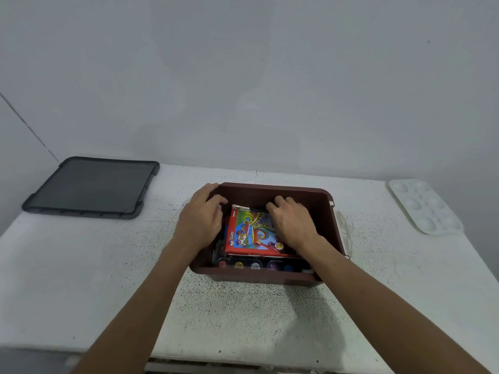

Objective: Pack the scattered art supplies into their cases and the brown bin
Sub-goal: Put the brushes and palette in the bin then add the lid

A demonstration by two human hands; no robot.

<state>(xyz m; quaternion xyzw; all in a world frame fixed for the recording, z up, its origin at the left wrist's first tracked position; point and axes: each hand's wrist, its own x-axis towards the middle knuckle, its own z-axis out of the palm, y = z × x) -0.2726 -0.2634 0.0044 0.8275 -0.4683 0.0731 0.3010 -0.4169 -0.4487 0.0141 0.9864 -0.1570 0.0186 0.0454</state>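
The bin stands on the table with both hands at it. The left hand lies over the bin's left wall near the far corner: thumb along the rim, fingers bent over the edge and dipping inside, so it grips that wall. The right hand is down inside the bin, palm over the right part of a box, a red one with a bright swirling print, lying flat on top of the contents. Its fingers are bent and close together, tips pointing down at the box's far end; whether they clasp the box or only press on it cannot be told, as the thumb is hidden. Between the two hands, just beyond the box's far edge, a small pale tube lies across. Nearer than the right wrist, a paint set with round colour pans is wedged between the box and the bin's near wall, partly under the box. Just right of the right forearm a white handle hangs outside the bin. Well left of the left hand, a dark lid lies flat at the table's far corner. Well right of the right hand, a white palette with round wells sits near the table's far right edge, apart from the bin.
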